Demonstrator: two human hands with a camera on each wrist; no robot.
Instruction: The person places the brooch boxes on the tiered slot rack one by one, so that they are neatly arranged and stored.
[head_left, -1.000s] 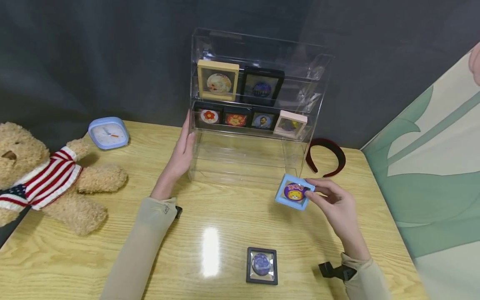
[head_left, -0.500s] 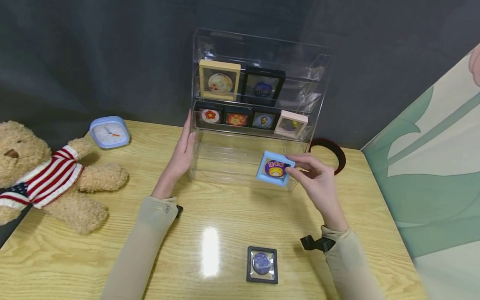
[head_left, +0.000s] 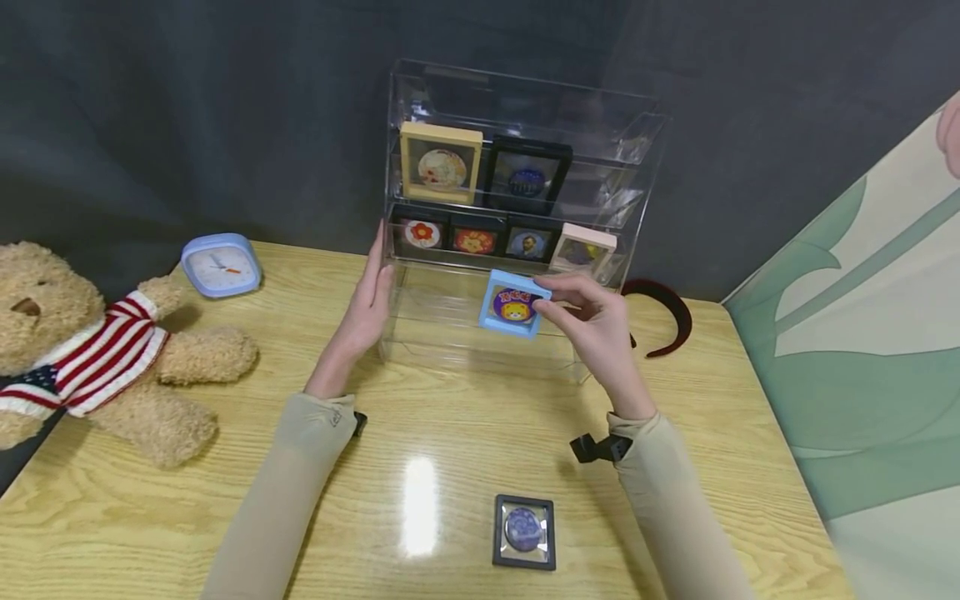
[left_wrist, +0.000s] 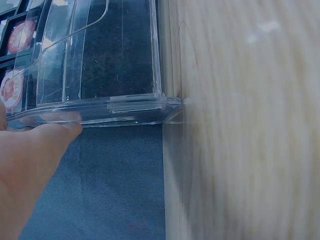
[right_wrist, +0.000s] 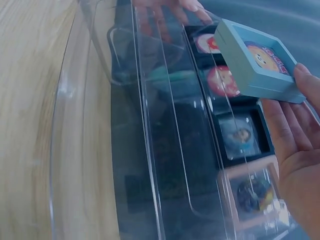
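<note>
My left hand [head_left: 363,312] rests with straight fingers along the left side of a clear acrylic display shelf [head_left: 450,354]. In the left wrist view its thumb [left_wrist: 45,137] touches the side wall. Between thumb and fingers, my right hand [head_left: 600,325] pinches a light blue square frame [head_left: 486,304] by its right edge. A round purple badge with a yellow bear shows inside it. The frame overlaps the shelf's bottom tier in the head view. The right wrist view shows it tilted [right_wrist: 240,62], near the row of small frames.
Upper tiers hold a yellow frame [head_left: 441,129], a large black frame [head_left: 491,171], several small black frames and a pink frame [head_left: 588,233]. A dark frame [head_left: 523,567] lies near the front. A headband [head_left: 678,321], a blue clock [head_left: 222,265] and a teddy bear [head_left: 180,429] flank the shelf.
My right hand has carried the blue frame left and up, from right of the shelf's front to before its bottom tier. My left hand has stayed at the shelf's side.
</note>
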